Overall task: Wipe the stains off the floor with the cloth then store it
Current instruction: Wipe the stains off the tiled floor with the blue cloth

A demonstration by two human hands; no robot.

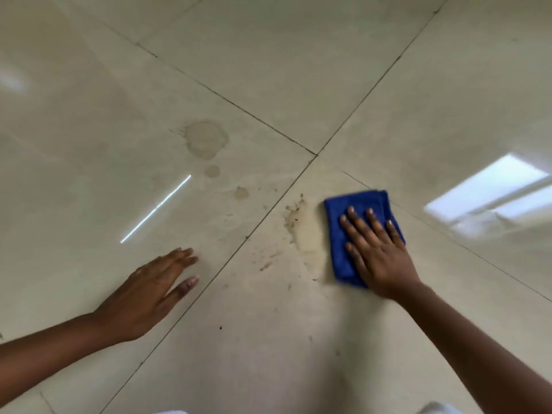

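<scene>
Nearest, the left hand point(155, 289) lies flat, fingers together, on the floor point(268, 70). The right hand point(378, 249), fingers spread, presses the folded blue cloth point(339, 234), hiding half. Smeared stains point(301, 231) lie beside; rings point(205, 138) farther off.

Large glossy cream tiles point(268, 55) cover the floor, split by thin dark grout lines point(316, 155) that cross near the middle. A window's pale reflection point(490, 192) shines at right; a thin bright streak point(155, 209) gleams at left.
</scene>
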